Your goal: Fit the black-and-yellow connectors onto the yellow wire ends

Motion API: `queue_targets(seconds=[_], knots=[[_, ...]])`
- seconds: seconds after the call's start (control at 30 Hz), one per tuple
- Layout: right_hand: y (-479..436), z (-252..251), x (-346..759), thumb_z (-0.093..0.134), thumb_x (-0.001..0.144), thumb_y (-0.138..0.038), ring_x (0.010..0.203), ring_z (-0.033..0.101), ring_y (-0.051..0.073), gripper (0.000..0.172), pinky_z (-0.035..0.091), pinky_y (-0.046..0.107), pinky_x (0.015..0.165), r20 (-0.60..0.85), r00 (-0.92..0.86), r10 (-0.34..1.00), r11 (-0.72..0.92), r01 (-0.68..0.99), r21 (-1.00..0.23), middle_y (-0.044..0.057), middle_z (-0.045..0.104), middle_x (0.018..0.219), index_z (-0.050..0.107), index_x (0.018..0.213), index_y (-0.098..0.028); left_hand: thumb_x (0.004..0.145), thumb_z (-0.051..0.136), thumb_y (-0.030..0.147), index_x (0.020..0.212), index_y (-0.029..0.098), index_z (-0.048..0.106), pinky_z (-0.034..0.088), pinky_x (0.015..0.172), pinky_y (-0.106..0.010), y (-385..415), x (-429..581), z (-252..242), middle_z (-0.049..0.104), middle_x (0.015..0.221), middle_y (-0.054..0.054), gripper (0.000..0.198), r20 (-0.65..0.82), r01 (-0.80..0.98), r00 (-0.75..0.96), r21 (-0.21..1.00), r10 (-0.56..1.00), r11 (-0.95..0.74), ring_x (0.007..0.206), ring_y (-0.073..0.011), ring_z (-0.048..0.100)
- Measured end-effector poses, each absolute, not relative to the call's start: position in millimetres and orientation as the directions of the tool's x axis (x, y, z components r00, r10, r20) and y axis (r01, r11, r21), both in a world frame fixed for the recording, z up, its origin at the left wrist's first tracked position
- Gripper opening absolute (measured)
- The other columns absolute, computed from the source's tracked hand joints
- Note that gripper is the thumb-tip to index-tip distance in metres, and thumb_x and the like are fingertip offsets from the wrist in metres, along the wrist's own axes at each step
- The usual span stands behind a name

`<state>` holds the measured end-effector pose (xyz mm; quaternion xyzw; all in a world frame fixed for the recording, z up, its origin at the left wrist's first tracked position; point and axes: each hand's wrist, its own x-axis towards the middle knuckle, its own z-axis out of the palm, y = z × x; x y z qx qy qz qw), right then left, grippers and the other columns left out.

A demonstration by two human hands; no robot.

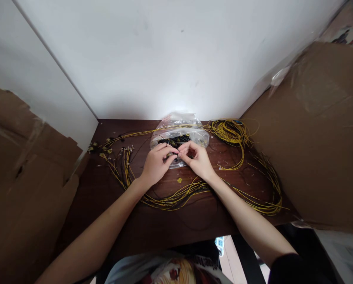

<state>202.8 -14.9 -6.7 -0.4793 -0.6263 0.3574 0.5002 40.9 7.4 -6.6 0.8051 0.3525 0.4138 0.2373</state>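
My left hand (158, 162) and my right hand (199, 161) meet over a clear plastic bag (204, 138), their thumbs and forefingers pinched together. Something small and dark sits between the fingertips, too small and covered to name. A thin black wire (145, 142) curves from beside my left hand down to the left. Inside the bag, just beyond my fingers, lie many small black pieces (181, 139) with some yellow among them. Below my wrists a long bundle of yellow and black wires (176, 203) bends across the table.
The dark brown table (164, 230) has a white wall (176, 59) behind it. Cardboard stands at the left (25, 177) and right (318, 138). A yellow wire coil (231, 132) lies back right; wire ends with small connectors (127, 150) lie left. A yellow scrap (179, 180) rests near my hands.
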Motion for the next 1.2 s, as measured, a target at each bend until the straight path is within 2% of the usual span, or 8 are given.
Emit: queue_targets(seconds=[0.17, 0.33, 0.5, 0.67, 0.97, 1.2], knots=[[-15.3, -5.9, 203.2, 0.063, 0.075, -0.026, 0.069, 0.056, 0.011, 0.015, 0.046, 0.026, 0.067, 0.281, -0.037, 0.959, 0.281, 0.254, -0.925, 0.002, 0.061, 0.077, 0.061, 0.086, -0.016, 0.078, 0.060, 0.016, 0.086, 0.016, 0.067, 0.036, 0.057, -0.024, 8.7, 40.8, -5.6, 0.058, 0.076, -0.002, 0.010, 0.496, 0.349, 0.352, 0.718, 0.794, -0.603, 0.059, -0.0104, 0.043], [-15.8, -0.2, 206.4, 0.062, 0.076, -0.032, 0.064, 0.055, 0.012, 0.016, 0.044, 0.025, 0.062, 0.276, 0.006, 0.961, 0.260, 0.319, -0.911, 0.002, 0.063, 0.072, 0.064, 0.078, -0.016, 0.078, 0.061, 0.019, 0.087, 0.018, 0.068, 0.034, 0.055, -0.024, 13.4, 37.0, -5.1, 0.046, 0.061, 0.003, 0.012, 0.480, 0.333, 0.270, 0.767, 0.834, -0.549, 0.056, -0.0105, 0.041], [-16.3, 1.7, 207.4, 0.061, 0.077, -0.033, 0.061, 0.053, 0.012, 0.017, 0.042, 0.025, 0.060, 0.280, 0.017, 0.960, 0.256, 0.362, -0.897, 0.001, 0.063, 0.068, 0.064, 0.074, -0.016, 0.077, 0.061, 0.022, 0.086, 0.018, 0.068, 0.034, 0.051, -0.022, 15.7, 36.1, -6.3, 0.051, 0.061, 0.002, 0.012, 0.412, 0.247, 0.214, 0.854, 0.886, -0.457, 0.054, -0.0094, 0.042], [-17.7, -0.8, 204.4, 0.061, 0.077, -0.034, 0.061, 0.054, 0.012, 0.018, 0.043, 0.025, 0.060, 0.271, -0.003, 0.963, 0.252, 0.377, -0.891, 0.001, 0.063, 0.068, 0.064, 0.074, -0.016, 0.075, 0.062, 0.025, 0.084, 0.018, 0.068, 0.032, 0.049, -0.022, 13.6, 38.2, -6.5, 0.049, 0.054, 0.003, 0.013, 0.389, 0.239, 0.250, 0.862, 0.887, -0.446, 0.050, -0.0091, 0.040], [-18.9, -1.7, 200.7, 0.060, 0.078, -0.035, 0.060, 0.053, 0.012, 0.020, 0.042, 0.025, 0.058, 0.259, -0.045, 0.965, 0.257, 0.358, -0.897, 0.002, 0.063, 0.068, 0.064, 0.076, -0.016, 0.078, 0.060, 0.025, 0.085, 0.017, 0.069, 0.038, 0.056, -0.024, 9.7, 40.3, -3.5, 0.065, 0.073, -0.002, 0.014, 0.374, 0.245, 0.303, 0.858, 0.877, -0.451, 0.061, -0.0120, 0.051], [-19.2, 5.3, 202.6, 0.060, 0.078, -0.037, 0.062, 0.053, 0.011, 0.021, 0.043, 0.024, 0.060, 0.310, 0.016, 0.951, 0.285, 0.345, -0.894, 0.001, 0.062, 0.070, 0.064, 0.078, -0.016, 0.080, 0.059, 0.027, 0.087, 0.015, 0.068, 0.039, 0.057, -0.024, 11.1, 41.2, -4.5, 0.065, 0.079, -0.004, 0.017, 0.398, 0.239, 0.278, 0.853, 0.874, -0.464, 0.062, -0.0120, 0.051]])
